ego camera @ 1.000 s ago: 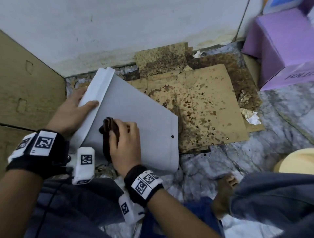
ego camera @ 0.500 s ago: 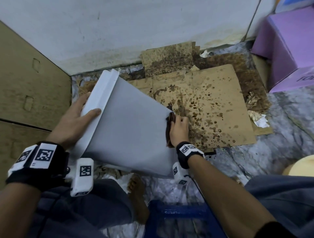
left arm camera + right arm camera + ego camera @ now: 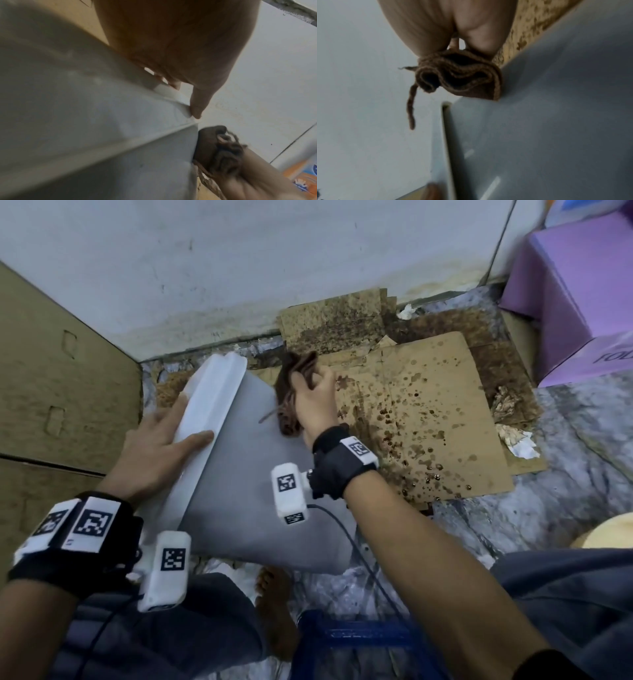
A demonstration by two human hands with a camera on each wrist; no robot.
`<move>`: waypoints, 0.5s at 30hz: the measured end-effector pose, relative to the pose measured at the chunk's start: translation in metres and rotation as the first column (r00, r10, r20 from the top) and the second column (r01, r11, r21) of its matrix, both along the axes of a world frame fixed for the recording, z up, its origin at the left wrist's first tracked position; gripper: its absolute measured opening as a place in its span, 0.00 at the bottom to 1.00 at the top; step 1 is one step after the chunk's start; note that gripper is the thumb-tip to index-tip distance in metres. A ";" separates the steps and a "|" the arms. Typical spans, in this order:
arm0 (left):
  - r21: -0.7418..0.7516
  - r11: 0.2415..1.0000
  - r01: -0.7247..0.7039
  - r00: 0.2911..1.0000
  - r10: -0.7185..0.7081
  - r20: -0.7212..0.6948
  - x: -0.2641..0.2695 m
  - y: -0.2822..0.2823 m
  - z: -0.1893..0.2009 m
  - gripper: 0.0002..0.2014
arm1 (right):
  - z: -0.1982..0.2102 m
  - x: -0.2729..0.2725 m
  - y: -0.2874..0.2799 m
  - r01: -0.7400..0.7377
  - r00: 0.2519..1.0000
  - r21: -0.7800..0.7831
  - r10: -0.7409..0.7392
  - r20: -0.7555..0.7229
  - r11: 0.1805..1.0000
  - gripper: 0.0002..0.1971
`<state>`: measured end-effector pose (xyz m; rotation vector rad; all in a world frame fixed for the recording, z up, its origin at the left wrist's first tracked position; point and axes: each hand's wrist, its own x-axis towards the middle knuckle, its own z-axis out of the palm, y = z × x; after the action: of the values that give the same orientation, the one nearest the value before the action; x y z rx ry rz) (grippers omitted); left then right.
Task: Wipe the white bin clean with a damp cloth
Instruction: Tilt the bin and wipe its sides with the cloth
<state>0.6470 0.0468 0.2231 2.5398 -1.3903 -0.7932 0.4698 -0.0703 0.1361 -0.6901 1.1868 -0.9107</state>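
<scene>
The white bin [image 3: 239, 491] lies tilted on its side on the floor, its rim band [image 3: 209, 412] to the upper left. My left hand [image 3: 161, 440] holds that rim, thumb on top and fingers behind it. My right hand [image 3: 317, 402] grips a bunched brown cloth [image 3: 291, 392] and presses it against the bin's far upper edge near the rim. In the right wrist view the folded cloth [image 3: 460, 79] sits on the bin's wall [image 3: 556, 135] with a loose thread hanging. The left wrist view shows my thumb [image 3: 199, 105] on the rim and the cloth [image 3: 217, 148] beyond.
Stained cardboard sheets [image 3: 428, 412] lie on the marble floor right of the bin. A white wall [image 3: 239, 268] stands behind, a cardboard box [image 3: 51, 388] on the left, a purple box [image 3: 575, 296] at the upper right. A blue stool [image 3: 359, 642] and my bare foot [image 3: 274, 604] are below the bin.
My right hand has carried the cloth from the bin's near side across its right edge up to the far edge by the rim. The left hand has kept its hold on the rim.
</scene>
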 end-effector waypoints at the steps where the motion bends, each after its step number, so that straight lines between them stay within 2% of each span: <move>1: 0.008 1.000 -0.013 0.999 0.013 0.040 -0.005 0.001 0.000 0.45 | 0.004 0.011 0.002 -0.003 1.000 0.002 0.003 0.003 1.000 0.12; 3: 0.005 1.000 -0.018 0.998 0.018 0.068 -0.014 0.004 0.000 0.46 | 0.003 0.023 0.008 0.005 0.995 -0.030 -0.008 -0.100 1.000 0.14; 6: -0.006 1.000 -0.025 0.996 0.025 0.082 -0.014 0.009 -0.001 0.50 | -0.011 0.023 0.020 0.010 0.954 -0.224 -0.076 -0.290 0.975 0.13; 9: -0.037 0.998 -0.044 0.994 0.047 0.100 -0.019 0.009 -0.003 0.50 | -0.024 0.024 0.033 -0.076 0.891 -0.374 -0.106 -0.442 0.924 0.14; 12: -0.111 0.992 -0.063 0.990 0.076 0.117 -0.030 0.009 -0.009 0.43 | -0.039 0.020 0.040 -0.130 0.817 -0.365 -0.109 -0.566 0.922 0.15; 15: -0.180 0.980 -0.089 0.994 0.099 0.047 -0.028 0.009 -0.014 0.40 | -0.061 0.004 0.045 -0.156 0.812 -0.353 -0.084 -0.578 0.922 0.15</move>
<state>0.6191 0.0563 0.2091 2.4852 -1.2827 -0.5598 0.4742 -0.0257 0.0748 -1.3892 1.5419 -0.9385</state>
